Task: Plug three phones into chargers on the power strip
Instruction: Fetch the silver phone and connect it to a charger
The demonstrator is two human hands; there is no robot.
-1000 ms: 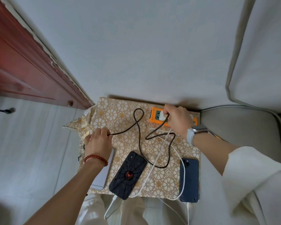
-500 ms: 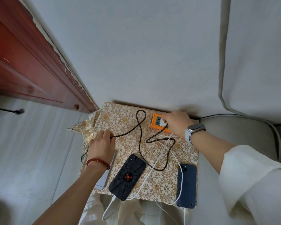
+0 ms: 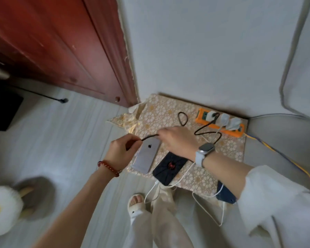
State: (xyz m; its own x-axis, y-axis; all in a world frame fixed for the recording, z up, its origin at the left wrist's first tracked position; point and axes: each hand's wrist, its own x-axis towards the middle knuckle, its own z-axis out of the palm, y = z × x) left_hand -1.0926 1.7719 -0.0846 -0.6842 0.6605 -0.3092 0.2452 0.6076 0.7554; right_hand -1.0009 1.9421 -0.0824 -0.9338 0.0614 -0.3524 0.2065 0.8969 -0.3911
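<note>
Phones: three on the counter [image 3: 195,178], which is covered in a gold floral-patterned cloth. Left hand [image 3: 121,151], red bead bracelet [image 3: 108,168] on the wrist, pinches the free end of the black braided cable [image 3: 200,130] between thumb and fingers, right at the upper corner of the silver phone [image 3: 146,155]. Right hand [image 3: 177,141], with a watch [image 3: 205,151] on the wrist, reaches across and grips the same cable just beside the left hand, above the top edge of the silver phone. Silver phone lies face down at the counter's left front edge; whether the connector is seated cannot be told. Just to its right, the black phone with a red spider mark [image 3: 170,168] lies face down, a white cable [image 3: 150,191] running from its near end. Dark blue phone [image 3: 225,194] sits at the front right corner, mostly hidden under the right forearm, with another white cable [image 3: 207,213] looping down off the counter's edge. Black cable snakes back in loops to the orange power strip [image 3: 220,123] at the counter's far edge by the wall, where three white chargers [image 3: 223,119] are plugged in side by side. Red wooden door [image 3: 61,51] stands to the left. A sandalled foot [image 3: 136,202] shows on the pale floor below.
</note>
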